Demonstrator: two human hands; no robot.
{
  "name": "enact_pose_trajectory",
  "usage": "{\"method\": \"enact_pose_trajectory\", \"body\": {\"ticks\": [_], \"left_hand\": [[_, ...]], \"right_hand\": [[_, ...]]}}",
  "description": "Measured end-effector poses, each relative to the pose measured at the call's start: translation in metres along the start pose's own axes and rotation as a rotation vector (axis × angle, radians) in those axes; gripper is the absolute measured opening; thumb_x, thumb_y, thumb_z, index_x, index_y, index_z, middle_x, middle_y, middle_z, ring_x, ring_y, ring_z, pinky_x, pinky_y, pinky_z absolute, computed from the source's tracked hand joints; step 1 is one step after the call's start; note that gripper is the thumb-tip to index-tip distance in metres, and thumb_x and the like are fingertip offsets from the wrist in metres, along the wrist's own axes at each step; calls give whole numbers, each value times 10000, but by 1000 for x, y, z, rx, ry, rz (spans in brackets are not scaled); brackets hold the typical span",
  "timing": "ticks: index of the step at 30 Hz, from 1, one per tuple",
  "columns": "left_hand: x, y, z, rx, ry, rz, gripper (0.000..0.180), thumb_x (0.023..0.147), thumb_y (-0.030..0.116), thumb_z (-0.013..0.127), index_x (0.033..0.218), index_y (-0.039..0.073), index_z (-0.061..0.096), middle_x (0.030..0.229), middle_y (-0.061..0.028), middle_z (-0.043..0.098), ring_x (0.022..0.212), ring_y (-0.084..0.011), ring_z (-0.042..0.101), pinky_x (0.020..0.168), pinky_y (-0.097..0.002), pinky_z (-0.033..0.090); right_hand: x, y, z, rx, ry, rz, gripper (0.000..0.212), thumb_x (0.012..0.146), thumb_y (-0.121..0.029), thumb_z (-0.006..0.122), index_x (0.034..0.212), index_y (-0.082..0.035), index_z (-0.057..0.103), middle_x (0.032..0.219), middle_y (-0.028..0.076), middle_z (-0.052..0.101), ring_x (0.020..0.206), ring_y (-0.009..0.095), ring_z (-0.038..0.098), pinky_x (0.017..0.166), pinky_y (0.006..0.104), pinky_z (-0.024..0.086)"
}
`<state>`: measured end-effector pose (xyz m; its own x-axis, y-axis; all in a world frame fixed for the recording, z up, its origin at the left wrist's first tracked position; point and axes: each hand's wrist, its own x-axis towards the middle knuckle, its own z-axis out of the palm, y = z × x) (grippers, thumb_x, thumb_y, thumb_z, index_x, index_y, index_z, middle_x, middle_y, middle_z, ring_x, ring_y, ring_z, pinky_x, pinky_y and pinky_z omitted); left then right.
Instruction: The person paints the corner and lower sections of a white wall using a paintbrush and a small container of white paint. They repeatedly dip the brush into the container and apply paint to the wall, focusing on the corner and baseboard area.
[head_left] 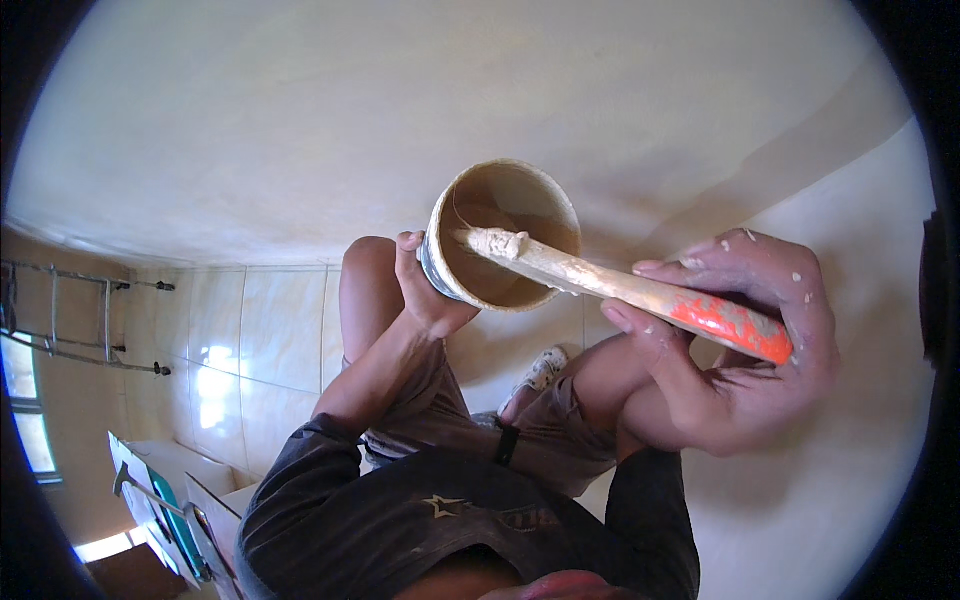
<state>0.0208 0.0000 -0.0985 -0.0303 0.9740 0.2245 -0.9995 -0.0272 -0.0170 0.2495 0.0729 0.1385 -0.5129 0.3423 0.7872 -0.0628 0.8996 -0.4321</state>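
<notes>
My left hand (430, 298) is closed round the left side of a small round tub (437, 262), with the thumb up along its outer wall. The tub is tilted so that I look into its mouth; tan-white paste coats its rim and inner wall. In my right hand (745, 350) is a long-handled paintbrush (610, 285), gripped near its orange, paint-flaked end. Thick pale paste clings to the brush's far end, which reaches over the rim into the tub. Pale splashes dot my right fingers. How much paste lies deep in the tub is hard to tell.
A pale wall (300, 130) rises in front of me, with a shadow at the right. Glossy tiles (285, 310) run below it. A metal ladder (105, 320) stands at the far left near a window (30, 405). White panels (150, 490) and a green object (178, 525) sit at lower left.
</notes>
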Motion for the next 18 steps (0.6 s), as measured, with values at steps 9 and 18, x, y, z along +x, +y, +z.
{"method": "enact_pose_trajectory", "body": {"ticks": [9,18], "left_hand": [[0,-11,8,290,194,53,819,852,591,523,1486,73,508,1447,-180,576,1309,-368,556,1107,-553,442],[10,-11,24,622,243,105,722,892,479,577,1472,61,479,1429,-171,556,1298,-317,555,1100,-496,448]], "right_hand": [[9,6,24,100,-115,115,343,761,101,800,1076,113,665,987,205,726,809,211,756,670,268,591],[11,16,58,69,-74,164,281,754,46,813,1009,17,699,891,85,753,741,102,700,558,211,490]]}}
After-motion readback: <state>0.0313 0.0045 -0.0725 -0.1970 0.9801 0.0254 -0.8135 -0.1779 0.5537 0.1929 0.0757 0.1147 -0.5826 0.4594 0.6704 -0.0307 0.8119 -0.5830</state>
